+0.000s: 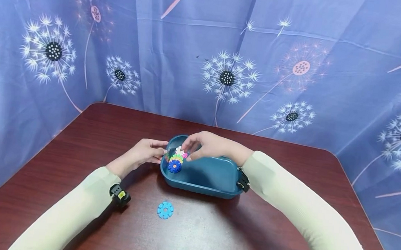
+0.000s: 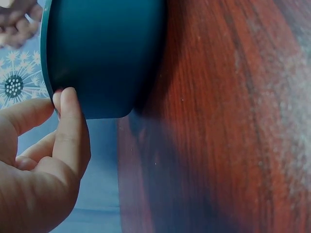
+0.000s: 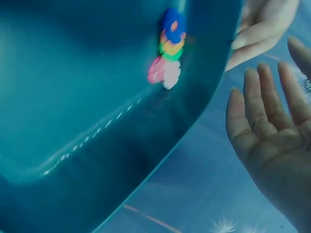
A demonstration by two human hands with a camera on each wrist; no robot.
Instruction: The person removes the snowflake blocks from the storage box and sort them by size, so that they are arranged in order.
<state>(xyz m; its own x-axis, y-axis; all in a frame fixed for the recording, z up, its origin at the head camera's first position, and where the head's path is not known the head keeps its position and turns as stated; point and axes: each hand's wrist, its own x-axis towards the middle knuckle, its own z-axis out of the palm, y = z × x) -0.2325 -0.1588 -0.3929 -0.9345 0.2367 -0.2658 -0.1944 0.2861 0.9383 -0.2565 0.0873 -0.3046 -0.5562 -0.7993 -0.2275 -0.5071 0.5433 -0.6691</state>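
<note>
1. the dark teal tub [image 1: 210, 175] sits on the brown table [image 1: 269, 232], with the left hand [image 1: 143, 153] at its left end and the right hand [image 1: 208, 144] reaching over its far side.
2. inside, by that left end, the small notched discs lie overlapping: a dark blue disc [image 1: 174, 166] nearest the person, yellow and green discs [image 1: 177, 158] behind it, then a pink disc [image 1: 184, 155] and a white disc [image 1: 179, 149]. whether they are joined, i cannot tell.
3. these discs lie between the two hands, close to the right fingertips and just across the tub wall from the left fingers.
4. a light blue disc [image 1: 165, 210] lies on the table, on the near side of the tub, apart from both hands.
5. the left hand pinches the tub's rim between thumb and fingers.
6. the right hand is loosely spread, fingers gently bent and apart from the thumb, with nothing in its grasp.
7. the left wrist view shows the tub's outer wall and the pinch up close; the wall hides the discs.
8. the right wrist view looks into the tub and shows the right palm and separated fingers, which the head view hides; the light blue disc appears only in the head view.
</note>
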